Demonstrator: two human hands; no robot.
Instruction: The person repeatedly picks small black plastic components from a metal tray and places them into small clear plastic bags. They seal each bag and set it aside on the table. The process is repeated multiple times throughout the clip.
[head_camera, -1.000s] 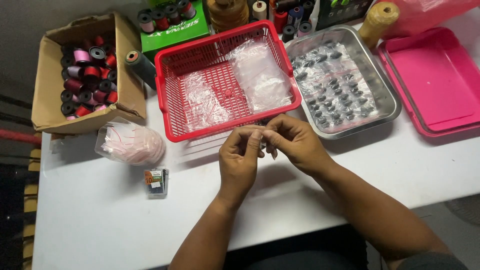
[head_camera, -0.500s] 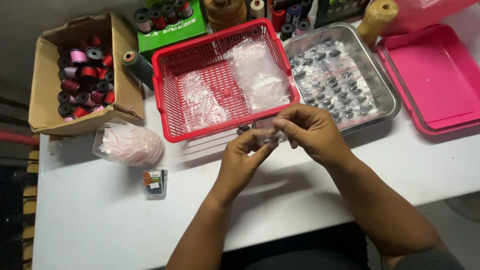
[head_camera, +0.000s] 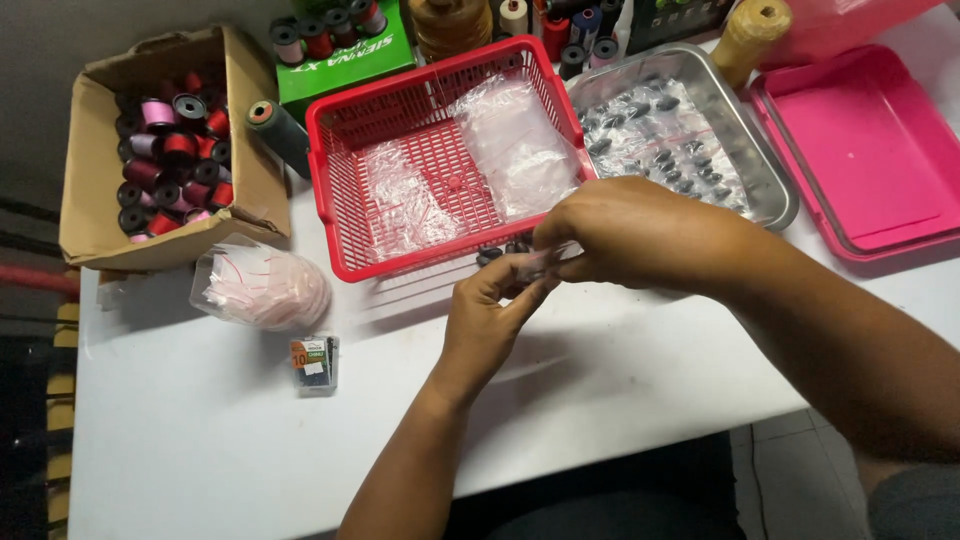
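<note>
At the front edge of the red basket (head_camera: 340, 180), above the white table (head_camera: 200, 440), both hands meet over a small clear bag (head_camera: 535, 265). The left hand (head_camera: 490, 315) comes up from below, its fingers pinched on the bag's near end. The right hand (head_camera: 625, 235) reaches in from the right, its fingers closed narrowly on the other end, so the bag is held between the two, just in front of the basket's rim. A few small dark pieces (head_camera: 500, 250) show just above the left hand's fingers; whether they sit in the bag or on the table cannot be told.

Inside the basket lie crumpled clear bags (head_camera: 510, 150). To its right stands a metal tray (head_camera: 765, 190) filled with dark pieces under plastic, and beyond that a pink tray (head_camera: 870, 170). To the left, a cardboard box (head_camera: 90, 210) holds thread spools, mostly red, pink and black. A dark green spool (head_camera: 280, 135) lies between box and basket. Near the box sits a bundle of pinkish bags (head_camera: 265, 285), and just below it a small packet (head_camera: 315, 362). More spools stand along the far edge.
</note>
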